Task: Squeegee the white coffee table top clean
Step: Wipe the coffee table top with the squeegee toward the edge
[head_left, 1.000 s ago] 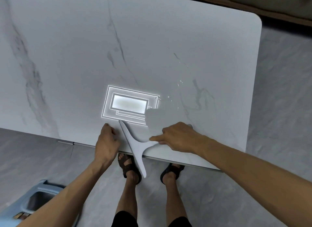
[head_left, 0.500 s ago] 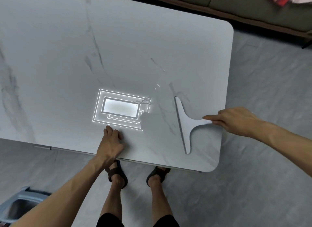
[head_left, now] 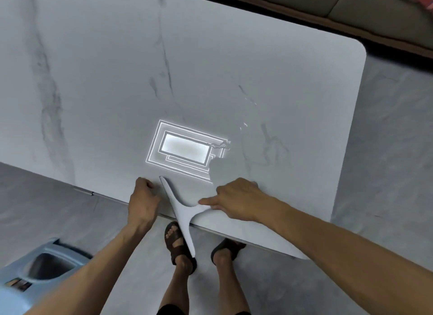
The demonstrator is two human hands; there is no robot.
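Right hand [head_left: 236,201] at the near edge of the worktop [head_left: 281,75], grip closed on the squeegee [head_left: 181,212] handle, index finger laid along it. Squeegee white, T-shaped; blade runs diagonally, far tip on the worktop near the left hand, near end overhanging the edge above the left sandal [head_left: 177,243]. Left hand [head_left: 143,203] rests on the worktop edge just left of the blade, fingers curled, holding nothing. Worktop white with grey veining, rounded far-right corner. Bright rectangular reflection [head_left: 185,149] ahead of the hands; small water streaks [head_left: 244,124] to its right. Floor grey. Light blue container [head_left: 35,275] on the floor at lower left. Sofa [head_left: 351,7] beyond the far edge
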